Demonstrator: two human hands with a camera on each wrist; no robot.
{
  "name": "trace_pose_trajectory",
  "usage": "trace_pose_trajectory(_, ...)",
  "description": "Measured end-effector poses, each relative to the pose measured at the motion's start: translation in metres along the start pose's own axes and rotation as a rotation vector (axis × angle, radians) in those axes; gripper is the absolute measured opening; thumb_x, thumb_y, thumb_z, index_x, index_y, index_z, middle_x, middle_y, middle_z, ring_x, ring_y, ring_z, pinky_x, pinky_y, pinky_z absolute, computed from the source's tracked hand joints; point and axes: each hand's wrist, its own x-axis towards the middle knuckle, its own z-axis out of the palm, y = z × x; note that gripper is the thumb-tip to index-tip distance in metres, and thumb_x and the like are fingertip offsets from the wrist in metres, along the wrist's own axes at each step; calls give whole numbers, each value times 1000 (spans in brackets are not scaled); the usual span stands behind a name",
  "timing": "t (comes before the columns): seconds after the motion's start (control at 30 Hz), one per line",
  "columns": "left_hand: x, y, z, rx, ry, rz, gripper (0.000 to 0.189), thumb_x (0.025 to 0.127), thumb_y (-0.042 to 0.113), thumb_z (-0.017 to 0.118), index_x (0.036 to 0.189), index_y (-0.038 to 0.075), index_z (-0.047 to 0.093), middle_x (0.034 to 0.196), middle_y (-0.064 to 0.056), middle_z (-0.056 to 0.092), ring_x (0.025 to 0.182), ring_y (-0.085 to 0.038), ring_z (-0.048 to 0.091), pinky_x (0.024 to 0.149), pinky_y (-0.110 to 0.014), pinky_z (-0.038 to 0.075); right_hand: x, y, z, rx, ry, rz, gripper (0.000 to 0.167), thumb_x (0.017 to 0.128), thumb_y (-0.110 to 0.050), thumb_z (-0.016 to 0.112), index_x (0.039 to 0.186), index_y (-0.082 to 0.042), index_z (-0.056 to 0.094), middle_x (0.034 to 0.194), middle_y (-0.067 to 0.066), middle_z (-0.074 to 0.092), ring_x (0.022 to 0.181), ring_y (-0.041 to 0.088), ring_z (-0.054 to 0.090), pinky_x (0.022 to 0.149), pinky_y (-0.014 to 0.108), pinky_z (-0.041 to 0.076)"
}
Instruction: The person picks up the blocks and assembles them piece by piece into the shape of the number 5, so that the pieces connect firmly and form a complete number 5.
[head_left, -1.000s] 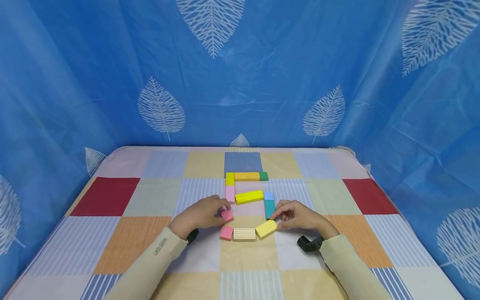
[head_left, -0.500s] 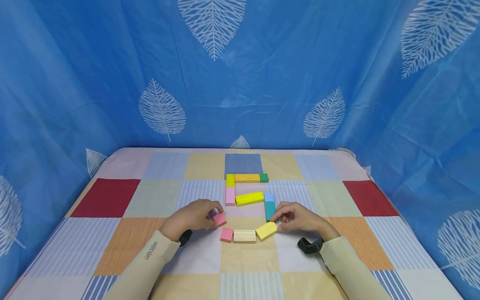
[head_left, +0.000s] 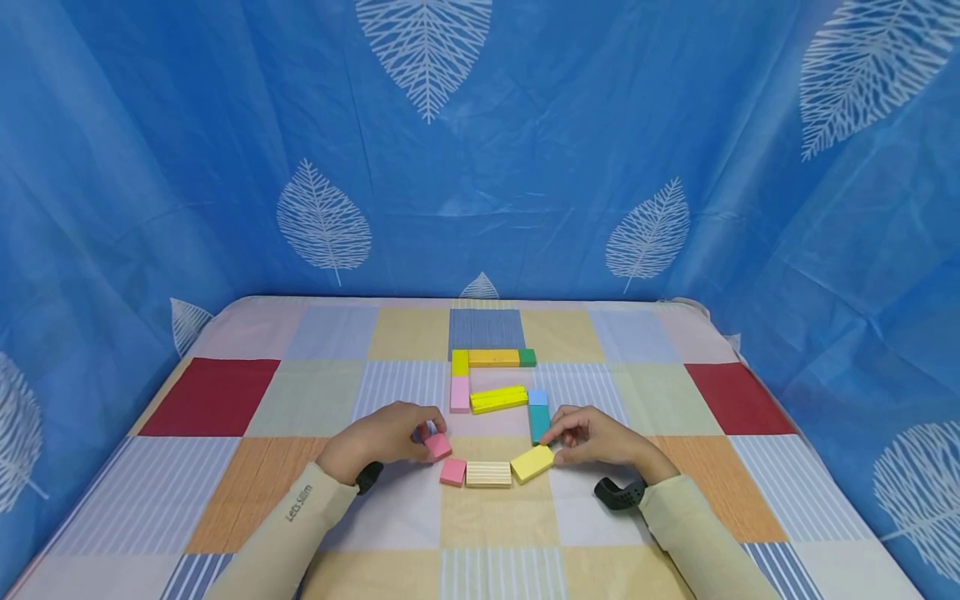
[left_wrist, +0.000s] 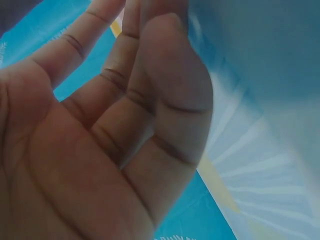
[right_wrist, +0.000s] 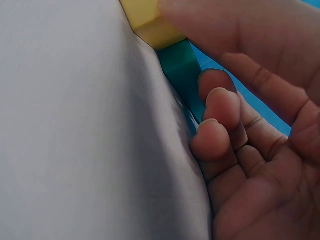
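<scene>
In the head view my left hand [head_left: 390, 435] pinches a small pink block [head_left: 438, 447] between thumb and fingers. A second pink block [head_left: 453, 472] lies just in front of it, beside a ridged cream block [head_left: 488, 474]. My right hand [head_left: 600, 436] holds the pale yellow block [head_left: 532, 463] at its right end, with the index finger by the near end of the teal block [head_left: 539, 424]. The right wrist view shows the thumb on the yellow block [right_wrist: 155, 22] and the other fingers curled. In the left wrist view the pinched block is hidden behind the fingers.
Farther back, a light pink block [head_left: 460, 395], a yellow block [head_left: 460, 362], an orange block [head_left: 493, 357] and a green block [head_left: 527, 357] form a corner. A bright yellow ridged block [head_left: 498, 399] leads to a light blue one [head_left: 537, 397]. A patchwork cloth [head_left: 495, 525] covers the table.
My left hand has drawn back to the left and slightly nearer, taking the small pink block away from the light pink one. The right hand stays at the pale yellow block.
</scene>
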Motion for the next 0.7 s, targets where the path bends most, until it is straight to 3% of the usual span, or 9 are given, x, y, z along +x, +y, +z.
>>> trace_pose_trajectory(0.43,0,3,0,-12,-23,-35,28,91,9,88,113,18,73,88,1,60,82,-18,54,71,-30,49,1,-2,0,-5,4,11,24,93,2,80,116,8,78,100,20,65,84,19,53,74,21,44)
trace_pose_trajectory(0.7,-1,-5,-4,-25,-14,27,30,93,7,86,119,13,71,89,2,61,80,-16,54,69,-27,49,3,0,0,-11,9,0,26,94,2,79,119,9,76,96,18,63,81,18,52,73,22,44)
